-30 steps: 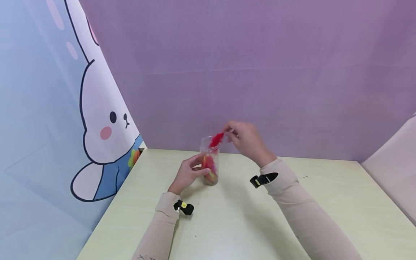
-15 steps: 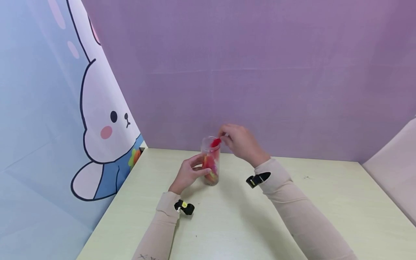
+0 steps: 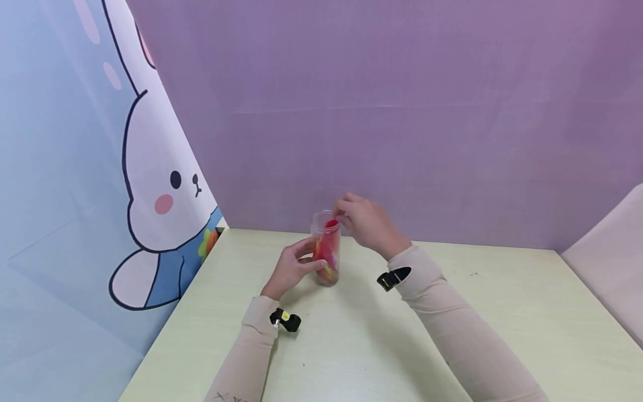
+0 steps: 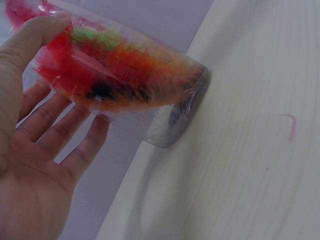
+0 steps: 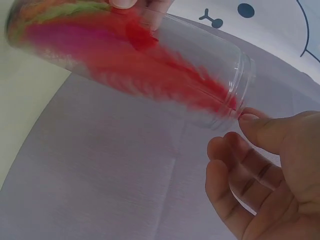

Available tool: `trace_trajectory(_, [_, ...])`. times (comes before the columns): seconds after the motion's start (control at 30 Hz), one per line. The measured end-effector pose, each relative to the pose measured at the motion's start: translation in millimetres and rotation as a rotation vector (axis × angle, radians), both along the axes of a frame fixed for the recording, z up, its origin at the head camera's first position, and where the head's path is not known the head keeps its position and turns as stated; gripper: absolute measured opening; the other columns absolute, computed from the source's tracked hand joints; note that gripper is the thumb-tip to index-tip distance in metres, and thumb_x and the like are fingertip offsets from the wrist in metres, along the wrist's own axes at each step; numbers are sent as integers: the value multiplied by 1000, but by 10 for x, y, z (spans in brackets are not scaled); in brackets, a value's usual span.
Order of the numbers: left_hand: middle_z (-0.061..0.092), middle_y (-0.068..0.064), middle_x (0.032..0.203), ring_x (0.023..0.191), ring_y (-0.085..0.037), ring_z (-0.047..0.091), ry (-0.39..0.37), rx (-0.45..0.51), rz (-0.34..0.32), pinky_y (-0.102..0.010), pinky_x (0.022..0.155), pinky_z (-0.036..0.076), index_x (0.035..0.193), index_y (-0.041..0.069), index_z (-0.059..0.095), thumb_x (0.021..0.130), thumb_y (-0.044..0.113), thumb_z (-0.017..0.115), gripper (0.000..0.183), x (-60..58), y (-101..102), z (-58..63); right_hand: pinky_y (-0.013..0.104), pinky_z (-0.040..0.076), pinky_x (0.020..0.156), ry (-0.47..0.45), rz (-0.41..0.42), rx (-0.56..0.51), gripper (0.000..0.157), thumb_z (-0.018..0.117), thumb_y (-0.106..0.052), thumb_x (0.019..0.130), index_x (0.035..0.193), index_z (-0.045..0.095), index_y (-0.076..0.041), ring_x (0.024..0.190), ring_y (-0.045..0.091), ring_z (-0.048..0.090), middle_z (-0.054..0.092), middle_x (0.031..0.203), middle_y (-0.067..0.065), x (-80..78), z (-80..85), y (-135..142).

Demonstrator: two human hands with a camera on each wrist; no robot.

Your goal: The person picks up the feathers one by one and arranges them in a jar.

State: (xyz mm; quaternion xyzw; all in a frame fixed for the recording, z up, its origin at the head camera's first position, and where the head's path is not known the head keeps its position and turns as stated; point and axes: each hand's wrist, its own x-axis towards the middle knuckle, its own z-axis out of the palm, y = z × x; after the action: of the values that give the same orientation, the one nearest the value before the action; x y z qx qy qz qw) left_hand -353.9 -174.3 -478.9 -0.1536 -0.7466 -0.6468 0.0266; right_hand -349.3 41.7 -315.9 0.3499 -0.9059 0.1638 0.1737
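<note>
A clear plastic jar (image 3: 318, 229) stands upright on the table, holding red, orange, green, purple and dark feathers (image 4: 120, 62). My left hand (image 3: 293, 264) grips its side, thumb on the near face and fingers round the back; the left wrist view shows the jar's base at the tabletop. My right hand (image 3: 369, 224) is at the open mouth, pinching the end of a red feather (image 5: 200, 82) between thumb and forefinger. Most of that feather lies inside the jar along its wall, as the right wrist view shows. The other right fingers curl loosely beside the rim.
The pale wooden table (image 3: 492, 318) ends at a purple cloth backdrop (image 3: 402, 111) close behind the jar. At the left hangs a blue cloth with a cartoon rabbit (image 3: 161, 167). A white cloth (image 3: 610, 262) hangs at the right.
My right hand has moved down and left to the jar's mouth, and the red feather has slid from above the rim down into the jar. The left hand and jar have stayed nearly still.
</note>
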Motion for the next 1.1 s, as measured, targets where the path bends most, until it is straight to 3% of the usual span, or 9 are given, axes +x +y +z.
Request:
trace_trajectory(0.47, [67,-4,137,129,-25,62,1,14,-14,-38,105,57,138,25,64,84,21,86,59,-5,4,12,39,59,77,22,-12,-108,12,66,-10,99,107,75,-12,88,23,67,69,103,4,21,-124,70])
trace_trajectory(0.73, [66,-5,138,131,-26,61,-15,6,-9,-41,108,55,139,22,63,83,21,87,61,-4,11,23,39,58,75,-75,-85,-244,10,65,-15,101,108,71,-10,86,21,64,69,101,4,90,-267,249])
trace_trajectory(1.1, [66,-6,139,131,-27,61,-10,-10,-12,-40,107,55,141,21,61,83,24,87,64,-6,-16,2,31,54,67,-224,-158,-382,12,63,-16,102,108,71,-11,78,17,64,71,95,5,202,-704,710])
